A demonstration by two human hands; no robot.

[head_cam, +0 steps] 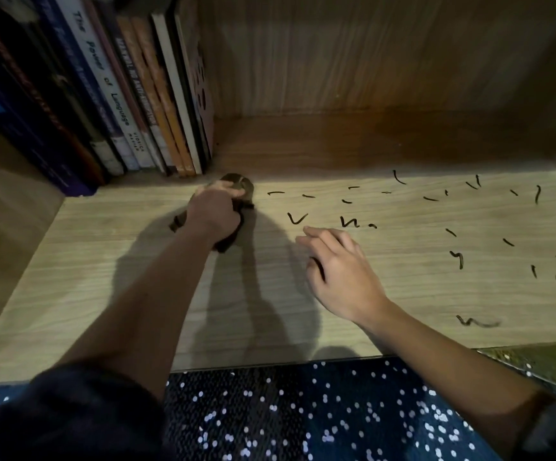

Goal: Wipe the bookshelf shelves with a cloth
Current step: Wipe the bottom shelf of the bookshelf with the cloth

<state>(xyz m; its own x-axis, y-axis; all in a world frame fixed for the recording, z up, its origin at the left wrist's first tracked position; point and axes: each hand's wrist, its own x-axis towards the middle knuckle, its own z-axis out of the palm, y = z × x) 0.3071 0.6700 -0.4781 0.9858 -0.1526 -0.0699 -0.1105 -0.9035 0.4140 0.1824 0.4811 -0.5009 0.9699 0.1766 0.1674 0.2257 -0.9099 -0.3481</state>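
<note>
left hand (215,211): fingers curled round a dark cloth (244,189), pressing it onto the shelf
cloth: bunched under the left hand, on the shelf board (103,277) just in front of the books, ends sticking out both sides of the hand
right hand (339,274): fingers loose and spread, holding nothing, low over the shelf; contact unclear
books (120,94): upright row, back left
marks (296,218): black marker strokes scattered over the right half, nearest ones just right of the cloth
</note>
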